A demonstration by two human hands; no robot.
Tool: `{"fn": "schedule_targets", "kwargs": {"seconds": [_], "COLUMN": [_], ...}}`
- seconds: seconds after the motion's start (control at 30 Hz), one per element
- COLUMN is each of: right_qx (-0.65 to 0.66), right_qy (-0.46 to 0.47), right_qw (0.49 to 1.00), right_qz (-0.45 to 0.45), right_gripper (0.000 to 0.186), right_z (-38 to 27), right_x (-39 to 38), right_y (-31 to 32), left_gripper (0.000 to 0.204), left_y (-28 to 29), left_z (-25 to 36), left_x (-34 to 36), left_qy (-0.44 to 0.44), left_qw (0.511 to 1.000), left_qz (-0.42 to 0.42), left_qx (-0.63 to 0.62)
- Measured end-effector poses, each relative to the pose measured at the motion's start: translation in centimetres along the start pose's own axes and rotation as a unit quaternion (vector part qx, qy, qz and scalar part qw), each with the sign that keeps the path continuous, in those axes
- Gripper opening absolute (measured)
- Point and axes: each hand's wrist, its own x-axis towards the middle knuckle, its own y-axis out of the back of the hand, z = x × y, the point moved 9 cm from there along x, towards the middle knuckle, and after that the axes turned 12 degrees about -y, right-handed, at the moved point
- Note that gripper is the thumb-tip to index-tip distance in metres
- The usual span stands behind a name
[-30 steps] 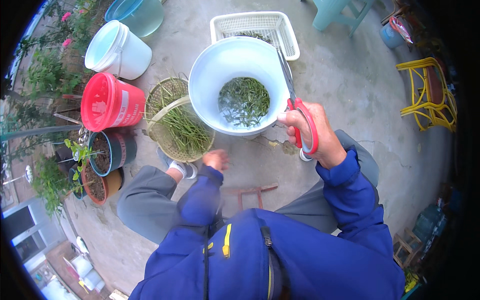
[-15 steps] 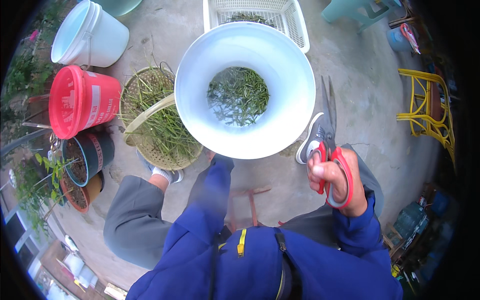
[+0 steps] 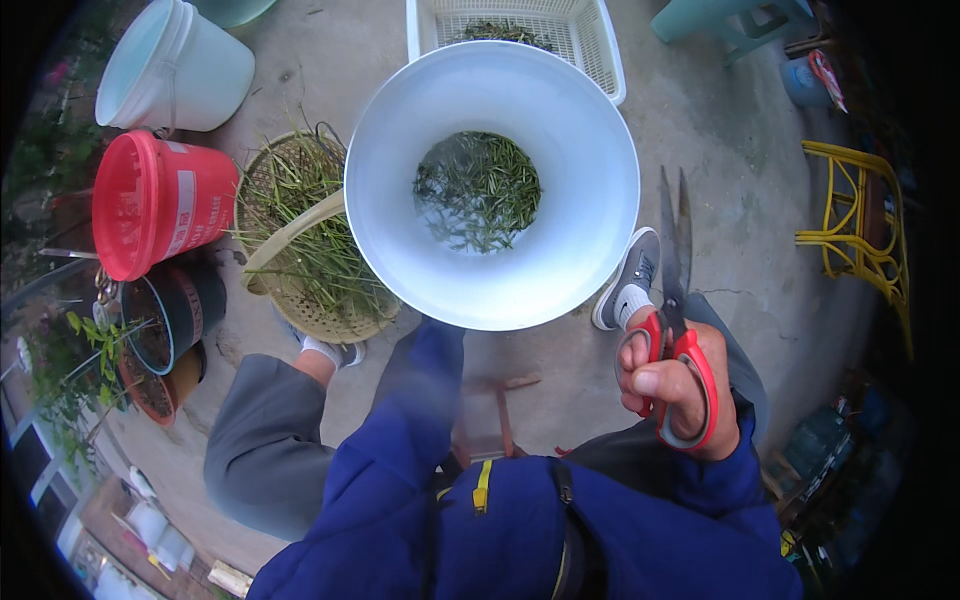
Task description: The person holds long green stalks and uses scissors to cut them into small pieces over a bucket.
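My right hand is wrapped round the red handles of a pair of scissors. The grey blades point away from me and stand slightly apart, with nothing between them. Left of the blades is a deep white bucket, seen from above, with short cut green stems at its bottom. My left sleeve reaches forward to the bucket's near rim, and the hand beyond it is hidden. A woven basket with a curved handle, holding long green stems, sits partly behind the bucket's left side.
A white slotted crate with more greenery stands beyond the bucket. At left are a pale bucket, a red bucket and plant pots. A yellow-framed chair and a teal stool are at right.
My right hand and the scissors have shifted slightly right and nearer me, with the blades a little wider apart. A bit of my left hand below the bucket rim has gone from sight.
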Motion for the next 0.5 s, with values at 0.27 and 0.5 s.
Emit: {"fn": "schedule_targets", "kwargs": {"seconds": [0.27, 0.5], "right_qx": [-0.006, 0.034], "right_qy": [0.07, 0.084], "right_qw": [0.997, 0.996], "right_qz": [-0.04, -0.025], "right_gripper": [0.024, 0.028], "right_z": [-0.7, -0.4], "right_x": [-1.6, -1.2], "right_y": [-1.9, -1.4], "left_gripper": [0.015, 0.009], "left_y": [3.3, 11.4], "left_z": [-3.8, 3.7], "left_x": [-8.5, -13.7], "left_qy": [0.037, -0.055], "left_qw": [0.974, 0.946], "left_qz": [0.021, 0.031], "left_qx": [-0.222, -0.318]}}
